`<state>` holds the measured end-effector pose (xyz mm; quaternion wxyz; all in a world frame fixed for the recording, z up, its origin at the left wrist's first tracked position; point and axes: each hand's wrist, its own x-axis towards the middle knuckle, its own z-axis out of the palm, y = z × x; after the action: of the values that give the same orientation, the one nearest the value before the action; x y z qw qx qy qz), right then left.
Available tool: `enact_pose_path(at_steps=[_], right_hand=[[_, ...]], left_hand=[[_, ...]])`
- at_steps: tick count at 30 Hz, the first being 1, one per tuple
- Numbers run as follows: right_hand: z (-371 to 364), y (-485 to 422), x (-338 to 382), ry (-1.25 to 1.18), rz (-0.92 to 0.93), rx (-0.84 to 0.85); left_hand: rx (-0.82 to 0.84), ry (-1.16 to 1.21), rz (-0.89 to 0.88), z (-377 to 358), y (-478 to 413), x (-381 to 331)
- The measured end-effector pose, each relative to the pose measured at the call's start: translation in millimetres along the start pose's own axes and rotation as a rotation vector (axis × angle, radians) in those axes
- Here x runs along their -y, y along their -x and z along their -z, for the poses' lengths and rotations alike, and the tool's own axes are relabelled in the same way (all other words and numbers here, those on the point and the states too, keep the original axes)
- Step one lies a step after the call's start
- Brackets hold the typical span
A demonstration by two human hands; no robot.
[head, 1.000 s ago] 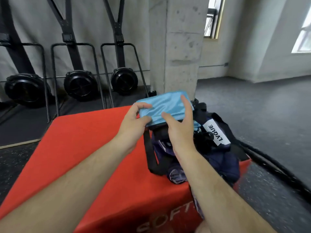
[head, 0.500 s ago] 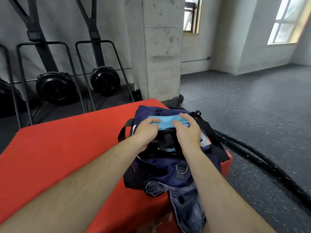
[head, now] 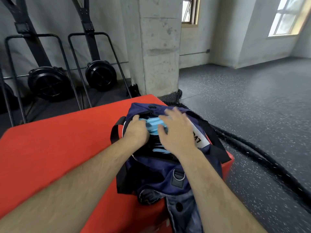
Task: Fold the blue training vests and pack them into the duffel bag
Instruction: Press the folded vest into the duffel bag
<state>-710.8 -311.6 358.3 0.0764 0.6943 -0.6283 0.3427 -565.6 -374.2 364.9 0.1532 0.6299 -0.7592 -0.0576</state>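
Left hand [head: 136,130] is down in the mouth of the navy duffel bag [head: 151,167], fingers curled round the near end of the folded blue vest [head: 152,126]. The vest sits inside the open top, between both hands. Right hand [head: 178,134] is over the bag with fingers spread, blurred, holding nothing. Beside that wrist there's a white label [head: 201,139] on the bag: black letters, half covered, can't read them. The bag sits at the right-hand end of the red bench [head: 58,148]. A thick black rope [head: 252,149] trails across the speckled floor, past the concrete pillar [head: 159,47].
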Motion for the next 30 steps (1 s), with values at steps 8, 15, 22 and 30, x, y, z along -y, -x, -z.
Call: enact_pose_path(at_steps=[8,15,22,30], right_hand=[[-43,6,-1,0.069,-0.078,0.490],[-64,-13,-21,0.049,-0.205,0.495],[-93,-21,-30,0.074,-0.233,0.470],[-64,-31,-20,0.056,-0.198,0.616]], left_hand=[[0.165,0.037,-0.197,-14,4,5],[0.199,-0.062,-0.165,-41,-17,4],[0.184,-0.030,-0.166,-68,-42,17],[0.226,-0.123,-0.101,-42,-24,1]])
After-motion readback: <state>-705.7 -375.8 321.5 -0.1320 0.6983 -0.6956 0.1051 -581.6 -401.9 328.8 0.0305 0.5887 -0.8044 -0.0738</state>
